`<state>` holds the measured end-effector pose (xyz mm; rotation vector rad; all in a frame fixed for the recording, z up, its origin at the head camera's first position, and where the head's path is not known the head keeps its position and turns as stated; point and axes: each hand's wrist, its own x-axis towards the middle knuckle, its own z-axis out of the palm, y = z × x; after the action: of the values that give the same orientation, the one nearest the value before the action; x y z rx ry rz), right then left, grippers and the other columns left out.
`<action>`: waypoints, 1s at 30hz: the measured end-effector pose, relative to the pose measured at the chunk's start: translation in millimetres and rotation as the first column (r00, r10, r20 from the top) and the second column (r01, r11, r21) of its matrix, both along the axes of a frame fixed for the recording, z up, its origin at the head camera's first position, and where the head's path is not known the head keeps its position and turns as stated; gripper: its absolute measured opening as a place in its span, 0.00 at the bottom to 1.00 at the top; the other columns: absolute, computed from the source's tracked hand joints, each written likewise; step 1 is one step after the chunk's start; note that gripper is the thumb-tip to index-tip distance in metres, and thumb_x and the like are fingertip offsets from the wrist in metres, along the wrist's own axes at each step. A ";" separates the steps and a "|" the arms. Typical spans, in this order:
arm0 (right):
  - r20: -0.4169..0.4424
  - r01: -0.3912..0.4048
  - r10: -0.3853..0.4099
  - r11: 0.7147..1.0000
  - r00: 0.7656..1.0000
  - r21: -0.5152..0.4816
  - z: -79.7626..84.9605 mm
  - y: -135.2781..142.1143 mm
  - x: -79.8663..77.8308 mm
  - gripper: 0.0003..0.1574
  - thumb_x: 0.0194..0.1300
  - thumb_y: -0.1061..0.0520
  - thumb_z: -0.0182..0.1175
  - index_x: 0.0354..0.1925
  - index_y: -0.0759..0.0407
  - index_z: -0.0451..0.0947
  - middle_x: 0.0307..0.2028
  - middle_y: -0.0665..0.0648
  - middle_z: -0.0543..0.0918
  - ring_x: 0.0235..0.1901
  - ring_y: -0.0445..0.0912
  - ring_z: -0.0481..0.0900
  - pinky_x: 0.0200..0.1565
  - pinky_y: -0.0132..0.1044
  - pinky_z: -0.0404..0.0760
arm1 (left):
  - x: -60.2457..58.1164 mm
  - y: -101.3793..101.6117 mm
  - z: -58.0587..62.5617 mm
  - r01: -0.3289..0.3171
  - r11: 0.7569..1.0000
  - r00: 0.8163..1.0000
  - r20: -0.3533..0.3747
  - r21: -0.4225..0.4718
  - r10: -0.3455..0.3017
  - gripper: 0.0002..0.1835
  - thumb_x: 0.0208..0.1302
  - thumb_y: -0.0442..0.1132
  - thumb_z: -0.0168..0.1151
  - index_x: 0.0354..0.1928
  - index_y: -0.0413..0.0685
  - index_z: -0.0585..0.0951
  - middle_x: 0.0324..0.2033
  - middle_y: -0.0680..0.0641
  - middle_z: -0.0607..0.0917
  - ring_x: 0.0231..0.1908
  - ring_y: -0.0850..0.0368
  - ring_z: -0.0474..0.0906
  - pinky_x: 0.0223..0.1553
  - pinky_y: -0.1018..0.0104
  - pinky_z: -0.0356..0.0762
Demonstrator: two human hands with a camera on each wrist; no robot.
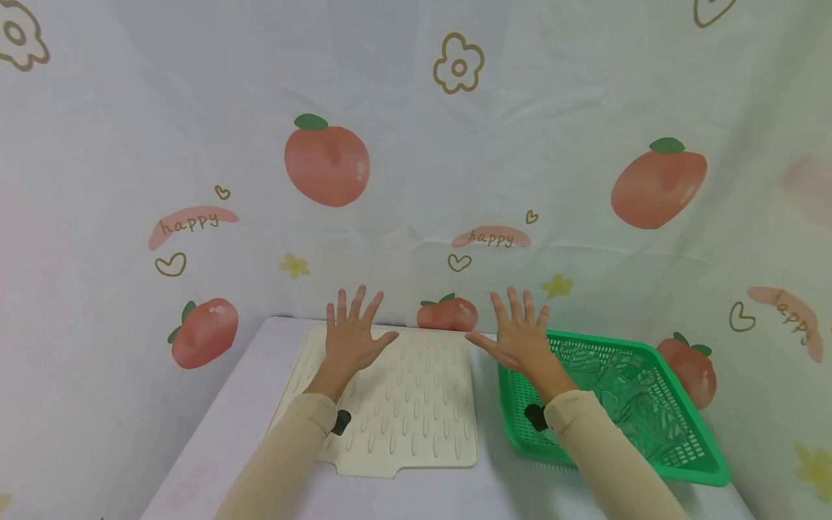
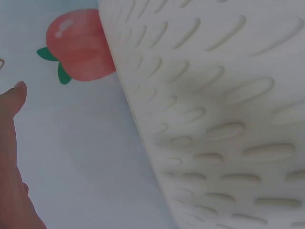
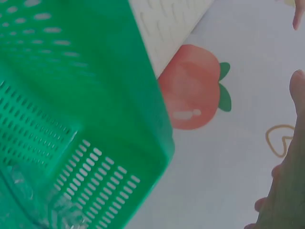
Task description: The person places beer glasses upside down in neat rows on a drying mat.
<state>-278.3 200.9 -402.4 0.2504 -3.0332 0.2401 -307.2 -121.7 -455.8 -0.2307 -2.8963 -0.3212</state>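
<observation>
Both hands are raised with fingers spread and hold nothing. In the head view my left hand (image 1: pixel 351 338) is above the far left part of a cream ridged mat (image 1: pixel 416 404). My right hand (image 1: pixel 520 338) hovers by the far left corner of a green plastic basket (image 1: pixel 708 462), in which clear, glass-like items (image 1: pixel 611 390) lie; their exact kind is hard to tell. The left wrist view shows the ridged mat up close, with part of the left hand (image 2: pixel 14 162) at the left edge. Part of the right hand (image 3: pixel 286 176) appears at the right edge of the right wrist view, beyond the basket (image 3: pixel 143 109).
A pale table (image 1: pixel 214 448) carries the mat on the left and the basket on the right, with a narrow gap between them. Behind and at the sides hangs a white cloth (image 1: pixel 403 166) printed with red fruit, flowers and hearts.
</observation>
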 end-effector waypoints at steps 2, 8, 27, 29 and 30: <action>-0.010 -0.005 0.005 1.000 1.000 -0.009 1.6 3.7 2.7 0.62 0.67 0.20 0.50 0.83 0.50 0.43 0.82 0.67 0.40 0.80 0.70 0.34 0.72 0.78 0.34 | 1.8 -3.8 -2.4 -0.002 1.000 1.000 0.009 0.009 0.002 0.48 0.67 0.74 0.51 0.82 0.67 0.48 0.83 0.46 0.43 0.81 0.32 0.34 0.78 0.30 0.34; -0.023 -0.016 0.016 1.000 1.000 -0.016 1.7 16.2 6.9 0.60 0.67 0.22 0.51 0.82 0.49 0.45 0.82 0.67 0.40 0.80 0.72 0.34 0.72 0.78 0.35 | 8.0 -14.9 -11.1 -0.009 0.999 0.999 0.032 0.041 0.008 0.48 0.67 0.72 0.54 0.82 0.65 0.50 0.83 0.43 0.44 0.81 0.30 0.34 0.77 0.29 0.34; 0.024 -0.010 0.011 0.999 1.000 -0.047 10.6 47.0 26.1 0.64 0.65 0.22 0.54 0.82 0.55 0.45 0.81 0.71 0.40 0.78 0.75 0.36 0.70 0.80 0.40 | 19.1 -52.6 -40.7 -0.050 0.989 0.997 0.069 0.137 0.041 0.48 0.66 0.68 0.58 0.81 0.60 0.54 0.81 0.38 0.48 0.79 0.24 0.37 0.74 0.23 0.37; 0.015 -0.020 0.021 0.998 1.000 -0.054 10.2 51.0 26.7 0.65 0.64 0.21 0.55 0.82 0.55 0.45 0.81 0.71 0.41 0.78 0.76 0.37 0.70 0.80 0.40 | 19.7 -55.7 -45.8 -0.050 0.988 0.997 0.066 0.149 0.040 0.48 0.65 0.68 0.58 0.81 0.60 0.54 0.81 0.37 0.49 0.78 0.23 0.37 0.74 0.23 0.37; 0.015 -0.021 0.022 0.998 1.000 -0.056 9.5 53.4 26.6 0.66 0.64 0.21 0.55 0.82 0.55 0.44 0.81 0.71 0.40 0.78 0.76 0.37 0.70 0.80 0.40 | 20.4 -57.4 -47.6 -0.048 0.987 0.997 0.065 0.154 0.039 0.48 0.65 0.67 0.59 0.81 0.59 0.54 0.81 0.36 0.50 0.78 0.22 0.38 0.73 0.22 0.37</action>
<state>-251.7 254.3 -392.9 0.2789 -3.0356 0.3291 -286.8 -179.1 -503.4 -0.1335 -2.9134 -0.5536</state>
